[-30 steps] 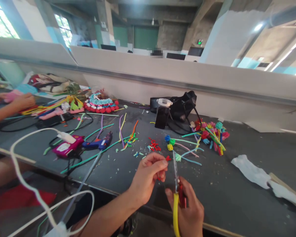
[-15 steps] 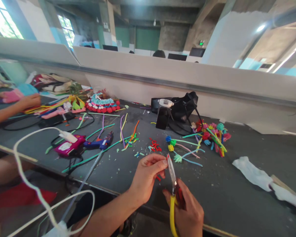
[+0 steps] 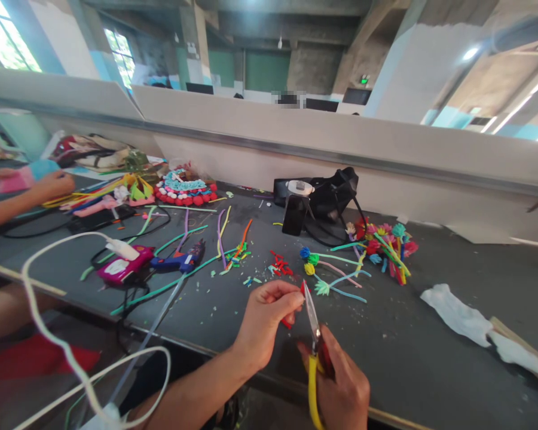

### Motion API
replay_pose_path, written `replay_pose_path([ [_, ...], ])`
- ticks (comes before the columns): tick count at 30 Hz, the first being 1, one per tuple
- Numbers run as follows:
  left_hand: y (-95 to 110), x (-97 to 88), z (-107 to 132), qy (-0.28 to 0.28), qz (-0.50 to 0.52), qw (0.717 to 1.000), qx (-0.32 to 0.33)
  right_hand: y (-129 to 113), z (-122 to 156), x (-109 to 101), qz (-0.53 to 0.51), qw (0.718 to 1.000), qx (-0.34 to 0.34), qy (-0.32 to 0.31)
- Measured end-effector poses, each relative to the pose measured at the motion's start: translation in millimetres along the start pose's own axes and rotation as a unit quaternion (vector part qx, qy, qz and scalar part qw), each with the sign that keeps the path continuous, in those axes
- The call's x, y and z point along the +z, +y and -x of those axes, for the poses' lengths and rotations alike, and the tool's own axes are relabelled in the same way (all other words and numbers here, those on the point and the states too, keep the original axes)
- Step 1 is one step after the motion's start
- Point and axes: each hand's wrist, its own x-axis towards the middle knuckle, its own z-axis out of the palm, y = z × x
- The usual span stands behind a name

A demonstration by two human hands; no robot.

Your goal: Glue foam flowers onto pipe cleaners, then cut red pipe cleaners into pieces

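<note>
My left hand (image 3: 263, 319) pinches a small red pipe-cleaner piece (image 3: 288, 323) between thumb and fingers, low in the middle of the view. My right hand (image 3: 341, 388) grips scissors (image 3: 314, 334) with yellow and red handles, the blades pointing up and touching the red piece at my left fingertips. Both hands hover over the front edge of the dark grey table (image 3: 233, 304). Just beyond them lie red cut scraps (image 3: 279, 264) and several pipe-cleaner flowers (image 3: 327, 272).
Two glue guns, pink (image 3: 122, 267) and blue (image 3: 182, 260), lie left with a white cable (image 3: 63, 346). A bunch of finished flowers (image 3: 385, 245), a black bag (image 3: 327, 200) and a phone (image 3: 292, 215) sit behind. White cloth (image 3: 457, 313) lies right. Another person's hand (image 3: 49, 186) works far left.
The scissor blades tilted left and moved onto the red piece at my left fingertips. My left hand dropped slightly. The other person's hand shifted a little.
</note>
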Motion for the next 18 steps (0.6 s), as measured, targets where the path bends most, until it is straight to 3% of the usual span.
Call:
replay_pose_path([
  [7,-0.7,-0.2,-0.7,0.007,0.025,1.000,-0.006,-5.2,0.5,-1.0,-0.049,0.996,0.073,-0.014],
  [18,-1.2,0.4,0.1,0.007,0.017,1.000,-0.015,-3.7,-3.4,0.5,-0.015,1.000,0.018,-0.010],
])
